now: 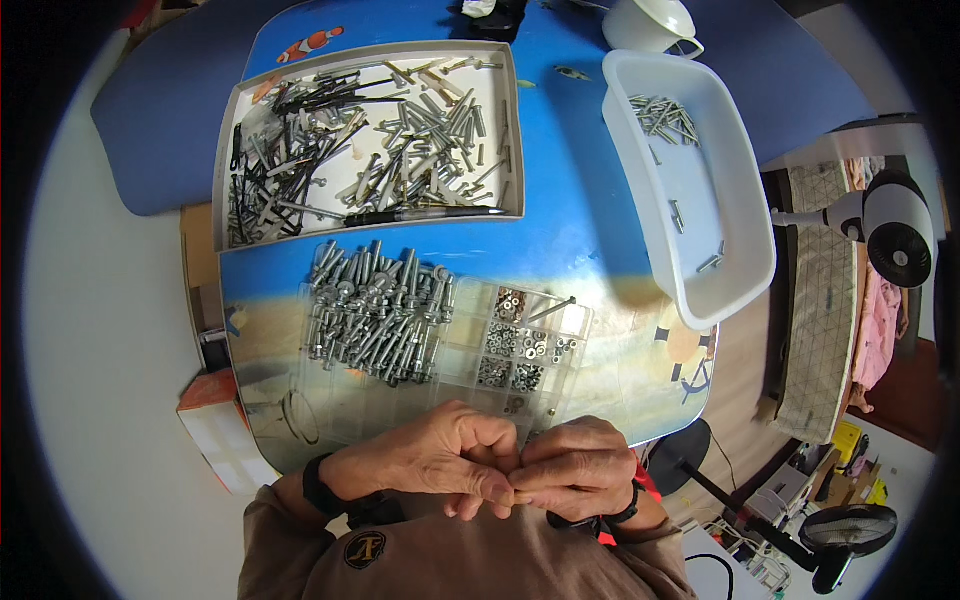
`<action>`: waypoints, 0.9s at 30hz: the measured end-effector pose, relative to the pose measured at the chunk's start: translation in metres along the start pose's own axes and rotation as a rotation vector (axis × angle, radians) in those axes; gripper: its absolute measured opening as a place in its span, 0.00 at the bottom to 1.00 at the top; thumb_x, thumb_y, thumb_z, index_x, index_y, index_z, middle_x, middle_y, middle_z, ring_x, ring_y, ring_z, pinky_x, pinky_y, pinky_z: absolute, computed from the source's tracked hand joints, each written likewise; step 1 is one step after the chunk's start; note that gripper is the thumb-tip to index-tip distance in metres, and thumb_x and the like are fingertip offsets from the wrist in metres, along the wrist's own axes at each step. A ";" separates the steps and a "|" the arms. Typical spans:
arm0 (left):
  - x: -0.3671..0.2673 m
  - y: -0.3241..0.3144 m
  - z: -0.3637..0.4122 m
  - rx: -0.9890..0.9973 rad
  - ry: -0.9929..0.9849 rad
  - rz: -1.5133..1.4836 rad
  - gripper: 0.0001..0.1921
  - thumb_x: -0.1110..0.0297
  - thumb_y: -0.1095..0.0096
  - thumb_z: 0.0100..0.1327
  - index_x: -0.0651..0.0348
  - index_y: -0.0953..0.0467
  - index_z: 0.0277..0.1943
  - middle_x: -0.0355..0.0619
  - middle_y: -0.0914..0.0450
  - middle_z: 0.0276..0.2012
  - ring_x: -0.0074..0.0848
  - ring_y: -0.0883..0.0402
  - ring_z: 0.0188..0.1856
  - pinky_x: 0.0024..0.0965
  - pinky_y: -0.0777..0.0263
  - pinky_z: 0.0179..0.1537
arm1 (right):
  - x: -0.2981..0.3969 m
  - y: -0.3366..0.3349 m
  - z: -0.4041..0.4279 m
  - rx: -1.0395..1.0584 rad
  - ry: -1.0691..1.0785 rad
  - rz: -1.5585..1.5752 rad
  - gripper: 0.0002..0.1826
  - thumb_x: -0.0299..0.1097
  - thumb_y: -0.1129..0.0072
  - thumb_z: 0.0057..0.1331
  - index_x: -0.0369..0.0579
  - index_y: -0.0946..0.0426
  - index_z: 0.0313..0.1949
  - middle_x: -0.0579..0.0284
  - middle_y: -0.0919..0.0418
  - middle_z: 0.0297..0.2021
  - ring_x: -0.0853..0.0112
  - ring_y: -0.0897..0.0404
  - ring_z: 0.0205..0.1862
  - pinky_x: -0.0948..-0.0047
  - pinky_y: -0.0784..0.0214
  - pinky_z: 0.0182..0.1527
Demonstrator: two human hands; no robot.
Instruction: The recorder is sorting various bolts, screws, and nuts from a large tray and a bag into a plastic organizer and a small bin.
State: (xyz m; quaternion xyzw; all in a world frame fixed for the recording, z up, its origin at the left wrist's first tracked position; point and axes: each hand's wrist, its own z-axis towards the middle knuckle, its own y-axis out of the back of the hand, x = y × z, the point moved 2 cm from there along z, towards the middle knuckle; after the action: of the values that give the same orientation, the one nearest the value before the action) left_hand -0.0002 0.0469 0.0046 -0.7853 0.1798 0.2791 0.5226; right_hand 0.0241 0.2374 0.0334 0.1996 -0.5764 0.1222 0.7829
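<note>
My left hand (457, 461) and my right hand (574, 469) meet fingertip to fingertip close to my chest, over the table's near edge. Thumbs and forefingers are pinched together; whether something small lies between them is hidden. Just beyond them is a clear plastic compartment box (460, 322). Its right part holds nuts and washers (502, 339), with one long bolt (553, 308) lying across a top right compartment. A large heap of steel bolts (379, 322), some with washers, covers the left part.
A shallow white cardboard box (518, 135) of mixed screws, bolts and a black pen (424, 216) stands at the back left. On the right is a white plastic tub (686, 225) with some screws. A white lidded pot (649, 26) stands behind it. A fan (847, 525) is beyond the table.
</note>
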 end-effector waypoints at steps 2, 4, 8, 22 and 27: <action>0.003 0.000 -0.001 -0.051 0.012 -0.056 0.13 0.63 0.32 0.65 0.65 0.25 0.40 0.47 0.15 0.31 0.20 0.19 0.23 0.22 0.27 0.21 | -0.004 -0.001 0.003 -0.012 -0.032 0.056 0.09 0.34 0.27 0.56 0.43 0.14 0.33 0.58 0.20 0.26 0.70 0.21 0.22 0.74 0.33 0.22; 0.002 0.000 0.000 -0.053 0.019 -0.038 0.13 0.63 0.32 0.65 0.65 0.25 0.40 0.46 0.15 0.32 0.20 0.19 0.23 0.22 0.26 0.21 | -0.006 -0.001 0.003 -0.031 -0.070 0.095 0.09 0.33 0.27 0.55 0.43 0.15 0.33 0.59 0.20 0.25 0.70 0.21 0.22 0.74 0.33 0.22; 0.004 -0.004 0.002 -0.125 -0.017 -0.101 0.13 0.64 0.33 0.66 0.67 0.25 0.42 0.45 0.15 0.34 0.20 0.19 0.25 0.22 0.25 0.23 | -0.005 -0.001 -0.001 -0.068 -0.137 0.106 0.10 0.30 0.25 0.53 0.43 0.15 0.34 0.59 0.20 0.25 0.70 0.20 0.24 0.74 0.31 0.23; 0.005 0.001 0.004 -0.169 -0.090 -0.097 0.09 0.69 0.38 0.69 0.67 0.27 0.42 0.50 0.16 0.32 0.21 0.19 0.22 0.22 0.26 0.20 | -0.003 0.049 0.007 -0.038 -0.103 -0.594 0.15 0.22 0.33 0.51 0.42 0.18 0.41 0.56 0.20 0.32 0.64 0.19 0.25 0.68 0.27 0.26; 0.002 0.001 0.004 -0.187 -0.111 -0.118 0.07 0.72 0.40 0.69 0.66 0.28 0.40 0.51 0.16 0.31 0.21 0.19 0.22 0.22 0.26 0.20 | -0.009 0.052 0.029 0.145 -0.197 -0.921 0.11 0.22 0.32 0.51 0.44 0.19 0.36 0.60 0.22 0.29 0.63 0.20 0.24 0.67 0.30 0.25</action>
State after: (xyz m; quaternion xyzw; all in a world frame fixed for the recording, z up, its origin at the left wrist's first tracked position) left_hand -0.0004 0.0499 0.0012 -0.8231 0.0771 0.3065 0.4719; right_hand -0.0251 0.2707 0.0413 0.4991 -0.4893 -0.2170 0.6815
